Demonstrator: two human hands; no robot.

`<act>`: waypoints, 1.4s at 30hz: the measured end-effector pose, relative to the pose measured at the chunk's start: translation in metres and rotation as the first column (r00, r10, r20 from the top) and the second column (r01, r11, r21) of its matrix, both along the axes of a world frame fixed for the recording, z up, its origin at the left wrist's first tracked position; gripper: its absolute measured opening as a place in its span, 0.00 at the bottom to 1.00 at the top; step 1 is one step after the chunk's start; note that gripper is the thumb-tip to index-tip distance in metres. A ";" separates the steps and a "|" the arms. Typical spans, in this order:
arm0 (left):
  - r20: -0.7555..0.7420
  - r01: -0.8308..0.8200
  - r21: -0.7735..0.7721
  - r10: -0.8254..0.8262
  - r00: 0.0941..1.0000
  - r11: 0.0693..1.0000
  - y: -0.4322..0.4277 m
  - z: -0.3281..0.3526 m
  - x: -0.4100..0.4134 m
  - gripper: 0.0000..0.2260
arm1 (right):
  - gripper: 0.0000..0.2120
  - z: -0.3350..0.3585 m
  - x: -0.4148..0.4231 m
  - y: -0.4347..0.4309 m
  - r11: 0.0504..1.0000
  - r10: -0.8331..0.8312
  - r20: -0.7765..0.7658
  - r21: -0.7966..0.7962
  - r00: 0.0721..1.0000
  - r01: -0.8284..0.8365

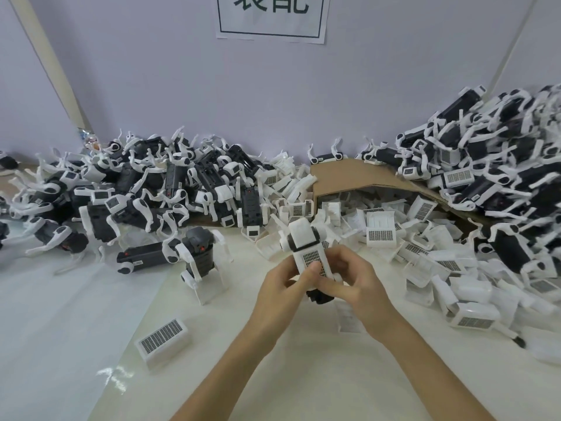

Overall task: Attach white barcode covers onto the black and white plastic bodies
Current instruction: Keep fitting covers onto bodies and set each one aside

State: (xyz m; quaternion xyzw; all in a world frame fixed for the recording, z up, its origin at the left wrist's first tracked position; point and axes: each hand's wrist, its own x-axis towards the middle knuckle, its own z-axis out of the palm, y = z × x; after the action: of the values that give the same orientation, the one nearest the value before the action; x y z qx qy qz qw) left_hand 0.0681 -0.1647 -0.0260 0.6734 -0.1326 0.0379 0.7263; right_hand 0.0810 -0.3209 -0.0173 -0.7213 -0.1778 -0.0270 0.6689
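Above the middle of the table I hold a black and white plastic body (304, 238) with both hands. A white barcode cover (315, 260) lies on its upper face, grid side up. My left hand (280, 287) grips the body from the left, thumb on the cover's lower end. My right hand (353, 278) grips it from the right, fingers curled over the lower part. The body's dark lower end (318, 296) shows under my fingers.
A lone barcode cover (162, 338) lies at front left. Two bodies (170, 256) sit just left of my hands. Heaps of bodies fill the left (136, 192) and far right (501, 165). Loose covers (425, 256) spill from a cardboard flap (349, 174) on the right.
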 end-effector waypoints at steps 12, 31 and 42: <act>-0.088 -0.106 0.048 0.110 0.990 0.993 0.002 -0.004 0.005 0.10 | 0.18 -0.006 0.007 -0.002 0.972 -0.158 0.059 -0.164 0.986 0.166; -0.096 0.045 0.244 -0.022 0.995 0.969 -0.004 0.004 -0.004 0.14 | 0.19 0.015 0.010 -0.044 0.994 0.070 -0.065 -0.085 0.995 -0.075; -0.160 0.036 0.151 -0.012 0.987 0.988 0.003 -0.004 0.021 0.08 | 0.14 0.039 0.014 -0.069 0.988 0.118 -0.274 -0.063 0.955 -0.141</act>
State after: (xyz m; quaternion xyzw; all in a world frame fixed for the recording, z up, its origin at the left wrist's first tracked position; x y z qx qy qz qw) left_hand 0.0889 -0.1618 -0.0298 0.7263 -0.0850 -0.0348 0.6812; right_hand 0.0952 -0.3900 0.0215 -0.7318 -0.1332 0.1223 0.6571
